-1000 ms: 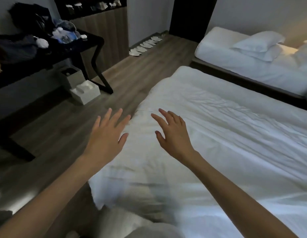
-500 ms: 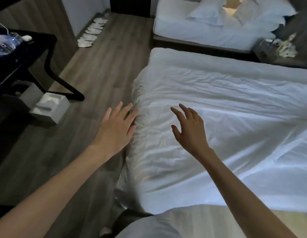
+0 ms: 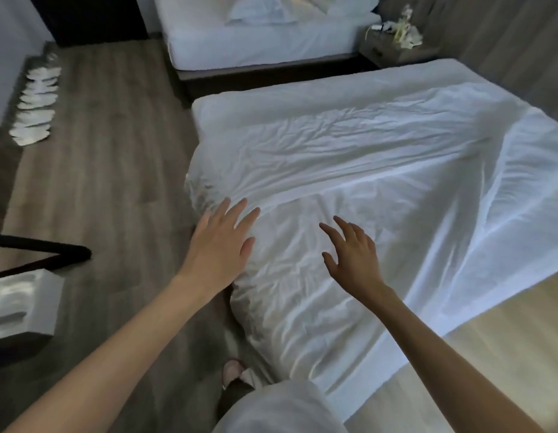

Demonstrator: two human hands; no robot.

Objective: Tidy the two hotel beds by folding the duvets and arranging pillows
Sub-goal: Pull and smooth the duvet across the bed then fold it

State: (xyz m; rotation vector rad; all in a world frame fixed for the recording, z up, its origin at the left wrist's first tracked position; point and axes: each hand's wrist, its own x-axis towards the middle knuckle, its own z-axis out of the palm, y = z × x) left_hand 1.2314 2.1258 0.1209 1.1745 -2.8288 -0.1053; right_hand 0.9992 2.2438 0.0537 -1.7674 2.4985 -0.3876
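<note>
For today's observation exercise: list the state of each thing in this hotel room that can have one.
Crumpled white duvet on the near bed: spread out, unfolded, wrinkled.
White pillows on the far bed: lying flat, loosely piled.
Left hand: open, fingers straight, holding nothing.
Right hand: open, fingers spread, holding nothing.

Left hand (image 3: pixel 220 245): fingers straight, over the near corner of the duvet (image 3: pixel 365 189).
Right hand (image 3: pixel 352 254): fingers spread, slightly bent, above the duvet.
Duvet: white, wrinkled, spread over near bed.
Far bed (image 3: pixel 256 42): pillow (image 3: pixel 259 10) on top.
Floor (image 3: pixel 109 151): wood.
</note>
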